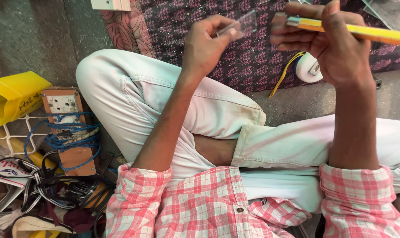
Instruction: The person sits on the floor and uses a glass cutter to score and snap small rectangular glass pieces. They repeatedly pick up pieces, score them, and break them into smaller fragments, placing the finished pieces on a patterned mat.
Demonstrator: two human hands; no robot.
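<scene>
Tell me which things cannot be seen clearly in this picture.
1. Head view: the clear piece in the left hand is see-through and blurred; its kind is unclear.
2. The yellow tool in the right hand: its end is cut off by the right edge, its tip blurred.
3. The white round object is partly hidden behind the right hand.
</scene>
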